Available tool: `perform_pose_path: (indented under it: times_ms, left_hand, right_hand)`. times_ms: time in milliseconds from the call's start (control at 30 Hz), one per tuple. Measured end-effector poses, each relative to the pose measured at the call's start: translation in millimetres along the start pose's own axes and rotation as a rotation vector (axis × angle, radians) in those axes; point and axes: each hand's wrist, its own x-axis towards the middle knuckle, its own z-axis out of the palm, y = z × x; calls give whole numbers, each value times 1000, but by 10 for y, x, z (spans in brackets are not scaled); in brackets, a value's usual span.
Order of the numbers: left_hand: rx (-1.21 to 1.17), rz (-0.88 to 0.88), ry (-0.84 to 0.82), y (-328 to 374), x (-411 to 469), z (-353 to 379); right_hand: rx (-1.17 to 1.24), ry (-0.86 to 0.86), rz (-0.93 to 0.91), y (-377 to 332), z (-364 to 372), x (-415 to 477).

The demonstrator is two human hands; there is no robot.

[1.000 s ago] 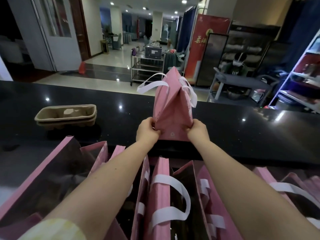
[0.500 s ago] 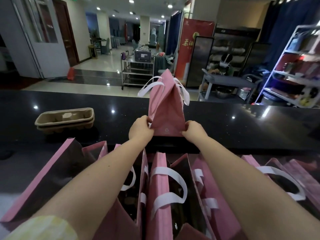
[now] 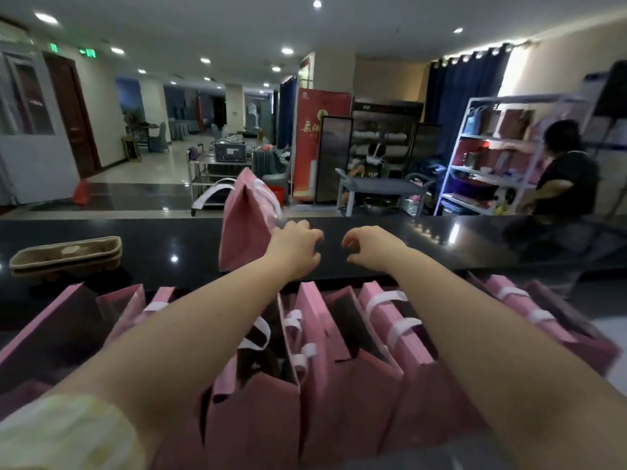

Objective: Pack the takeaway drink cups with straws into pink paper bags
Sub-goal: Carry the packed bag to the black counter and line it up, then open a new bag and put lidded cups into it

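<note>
Hovering left hand (image 3: pixel 295 252) and right hand (image 3: pixel 369 247) over the black tabletop (image 3: pixel 152 239), nothing held
both hands loosely curled; one pink bag (image 3: pixel 244 225) stands upright just left of the left hand; row of pink bags (image 3: pixel 315 310) near me; cardboard trays (image 3: pixel 64 256) far left

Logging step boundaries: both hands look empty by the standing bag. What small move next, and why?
Probably draw both hands back to the open bags: the left hand and right hand hold nothing, and the bag stands upright on the counter.

upright pink bag (image 3: pixel 244 228) on black counter (image 3: pixel 475 242) — left hand (image 3: pixel 296 250) beside it, right hand (image 3: pixel 370 248) apart
</note>
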Motion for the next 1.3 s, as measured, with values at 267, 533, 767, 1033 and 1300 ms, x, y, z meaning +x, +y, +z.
perform_pose_path:
  times_ms: [267,533,767,1033,1300]
  left_hand:
    - [-120,159,-41,2216,-333,300]
    - [-241,210,-194,4274,-1036,726]
    - [-169,315,-262,5023,-1562,1036]
    - [-96,306,-219,5287,-1347,1312]
    - [-249,176,38,5208,-214,1270]
  right_hand:
    - [0,32,212,1444,-95,-1965]
    - [28,-13,408,2625,156,-3771]
    - [168,-44,481,3107,598,-4509]
    - [145,-12,518,3567,837,-4477]
    - [-68,212,371,3966,473,-3696]
